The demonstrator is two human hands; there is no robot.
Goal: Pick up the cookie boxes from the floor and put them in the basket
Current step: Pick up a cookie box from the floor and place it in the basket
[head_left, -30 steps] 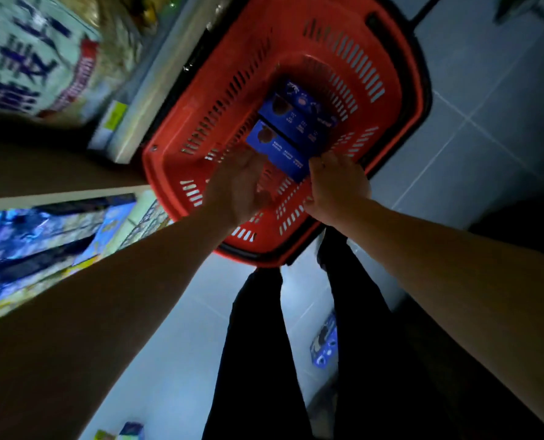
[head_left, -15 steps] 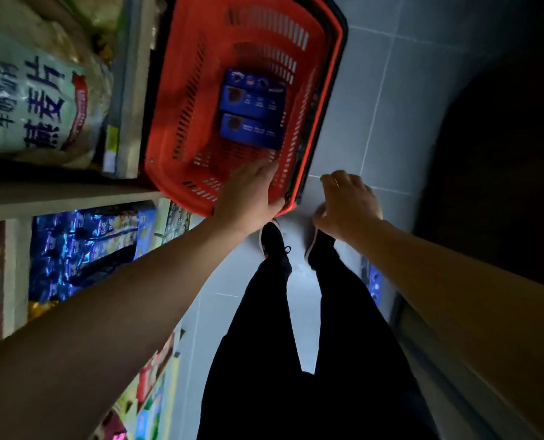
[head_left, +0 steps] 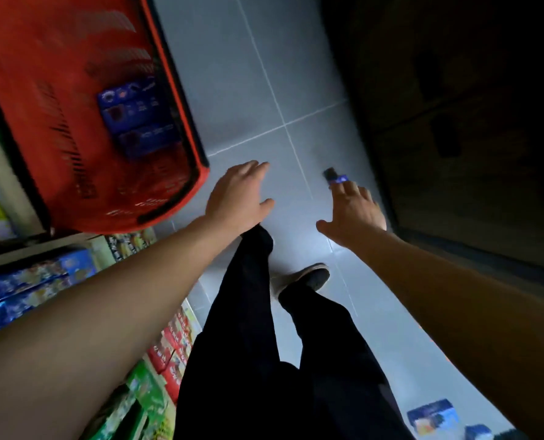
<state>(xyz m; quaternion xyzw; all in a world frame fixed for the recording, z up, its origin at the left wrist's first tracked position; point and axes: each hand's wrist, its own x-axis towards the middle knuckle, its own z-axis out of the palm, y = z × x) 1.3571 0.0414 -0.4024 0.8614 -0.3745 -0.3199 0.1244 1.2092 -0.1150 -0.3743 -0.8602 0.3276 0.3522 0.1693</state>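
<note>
Red plastic with slotted walls makes up the basket (head_left: 42,128), which stands on the grey tiled floor (head_left: 248,74) hard against the shelving at the left edge of the view, its black handle (head_left: 175,173) folded down along the near rim. Two dark blue cookie boxes (head_left: 137,119) lie side by side on its bottom, toward the wall nearest the aisle; each carries white lettering and a round dark cookie picture, but motion blur leaves the print unreadable. The shelf packets (head_left: 26,287), blue foil above and red and green below, also bear writing too smeared to read. A third blue box (head_left: 335,176) lies on the floor out in the aisle, just beside the dark fixture (head_left: 470,138) along the right edge, only its end showing beyond the right fingertips. The right hand (head_left: 355,211) stretches toward it, palm down, fingers straight and spread, thumb out wide; whether the fingertips touch the box cannot be told. The left hand (head_left: 237,195) hangs flat over bare tile just off the basket's near corner, fingers extended and close together, holding nothing. Two more pale blue packs (head_left: 436,417) lie on the floor at the lower right corner, beside the person's dark trousers (head_left: 264,360).
</note>
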